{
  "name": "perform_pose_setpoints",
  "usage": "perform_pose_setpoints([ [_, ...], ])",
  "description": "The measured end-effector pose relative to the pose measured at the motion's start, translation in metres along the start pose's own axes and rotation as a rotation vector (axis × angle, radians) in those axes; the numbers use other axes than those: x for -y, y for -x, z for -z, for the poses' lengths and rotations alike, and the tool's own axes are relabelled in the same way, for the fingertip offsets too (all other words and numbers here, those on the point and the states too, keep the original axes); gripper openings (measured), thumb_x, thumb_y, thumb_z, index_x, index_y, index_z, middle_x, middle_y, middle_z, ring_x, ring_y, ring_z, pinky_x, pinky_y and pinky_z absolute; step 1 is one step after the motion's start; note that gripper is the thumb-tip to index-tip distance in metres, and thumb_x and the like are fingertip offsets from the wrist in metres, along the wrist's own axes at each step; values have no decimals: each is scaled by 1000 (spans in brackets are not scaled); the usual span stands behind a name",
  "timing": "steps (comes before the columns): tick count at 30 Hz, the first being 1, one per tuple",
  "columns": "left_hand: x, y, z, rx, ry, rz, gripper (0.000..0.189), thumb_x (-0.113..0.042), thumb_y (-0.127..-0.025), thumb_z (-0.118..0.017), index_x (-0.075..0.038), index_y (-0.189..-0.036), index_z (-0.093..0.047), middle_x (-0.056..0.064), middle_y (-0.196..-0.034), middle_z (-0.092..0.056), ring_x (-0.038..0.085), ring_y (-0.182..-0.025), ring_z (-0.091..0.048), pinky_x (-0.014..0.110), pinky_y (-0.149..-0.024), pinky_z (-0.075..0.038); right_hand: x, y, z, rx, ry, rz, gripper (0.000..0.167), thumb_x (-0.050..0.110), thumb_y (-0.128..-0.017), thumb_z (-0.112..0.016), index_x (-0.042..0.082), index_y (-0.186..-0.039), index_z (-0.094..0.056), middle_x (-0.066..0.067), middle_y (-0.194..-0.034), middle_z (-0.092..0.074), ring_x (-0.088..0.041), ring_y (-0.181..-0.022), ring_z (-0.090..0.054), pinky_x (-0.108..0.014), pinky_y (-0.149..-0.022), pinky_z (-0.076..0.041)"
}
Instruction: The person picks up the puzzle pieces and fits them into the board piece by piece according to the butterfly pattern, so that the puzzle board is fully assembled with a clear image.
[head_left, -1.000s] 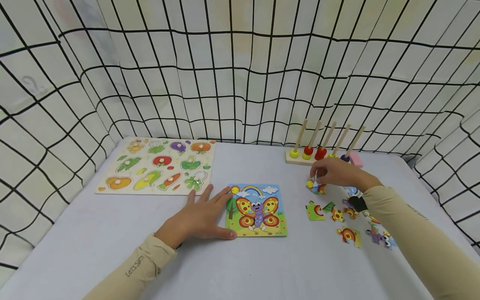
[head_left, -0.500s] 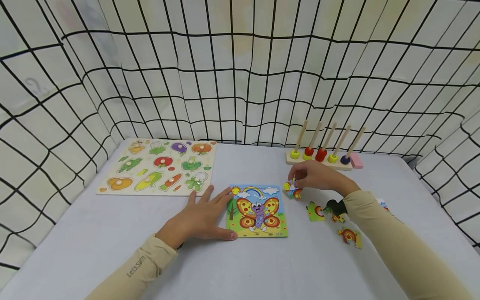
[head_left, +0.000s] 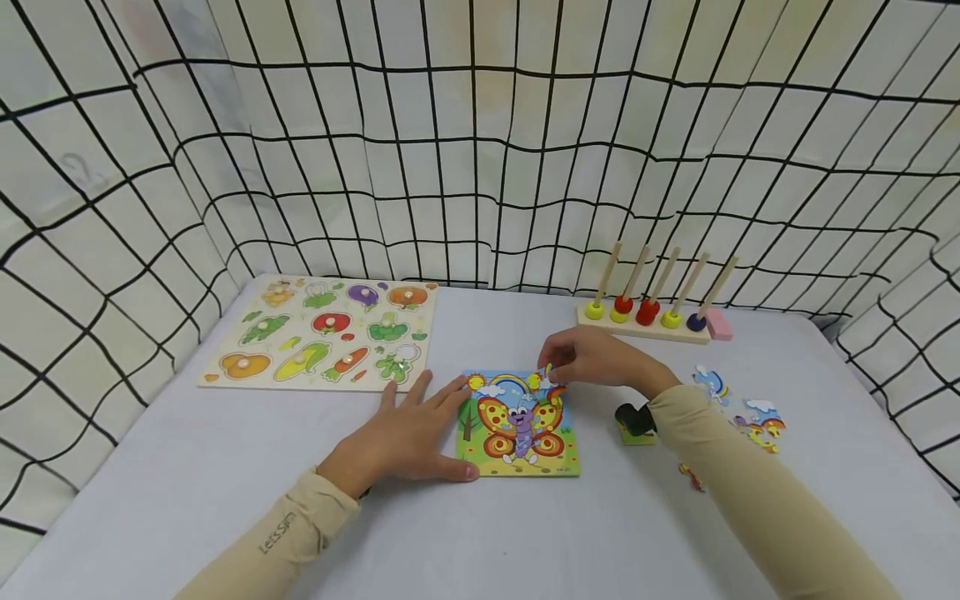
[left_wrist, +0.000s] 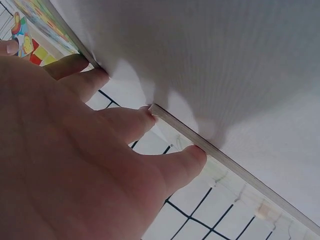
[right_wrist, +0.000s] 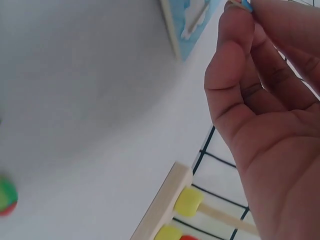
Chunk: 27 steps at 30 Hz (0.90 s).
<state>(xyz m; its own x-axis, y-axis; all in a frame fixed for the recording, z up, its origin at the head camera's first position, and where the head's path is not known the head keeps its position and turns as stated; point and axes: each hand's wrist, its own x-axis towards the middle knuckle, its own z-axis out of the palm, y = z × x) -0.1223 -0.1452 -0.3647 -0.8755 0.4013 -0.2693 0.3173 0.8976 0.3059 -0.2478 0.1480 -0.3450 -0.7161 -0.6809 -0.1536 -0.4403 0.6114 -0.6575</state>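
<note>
A square butterfly picture puzzle point(head_left: 555, 465) lies in the middle of the table. My right hand point(head_left: 600, 358) pinches a small colourful puzzle piece point(head_left: 550, 385) over its upper right part; whether the piece touches the picture cannot be told. In the right wrist view, only a sliver of that piece point(right_wrist: 243, 5) shows between thumb and finger. My left hand point(head_left: 397, 437) lies spread, fingers straight, at the picture's left edge. Its other fingertips point(left_wrist: 192, 152) touch the edge of a vegetable knob board point(left_wrist: 240, 172) in the left wrist view.
The vegetable board point(head_left: 232, 342) lies at the back left. A wooden peg stand point(head_left: 686, 335) with coloured beads is at the back right, a pink block point(head_left: 719, 325) beside it. Loose puzzle pieces point(head_left: 711, 384) lie to the right, partly hidden by the right sleeve point(head_left: 720, 467). Black netting point(head_left: 495, 200) surrounds the table.
My right hand has carried the puzzle piece leftward from beside the loose pieces to over the butterfly picture. The left hand has stayed in place.
</note>
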Motion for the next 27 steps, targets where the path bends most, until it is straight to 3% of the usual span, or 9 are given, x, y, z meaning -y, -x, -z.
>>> perform_pose_setpoints([
  [27,1,-1,-1,1,-16,10,111,-70,-86,-78,-12,-169,-34,2,-178,-22,50,-161,-8,81,-119,-4,25,-26,-23,-20,-29,70,8,10,-99,-76,7,-106,-78,1,-93,-75,-16,-87,-67,-33,-81,-58],
])
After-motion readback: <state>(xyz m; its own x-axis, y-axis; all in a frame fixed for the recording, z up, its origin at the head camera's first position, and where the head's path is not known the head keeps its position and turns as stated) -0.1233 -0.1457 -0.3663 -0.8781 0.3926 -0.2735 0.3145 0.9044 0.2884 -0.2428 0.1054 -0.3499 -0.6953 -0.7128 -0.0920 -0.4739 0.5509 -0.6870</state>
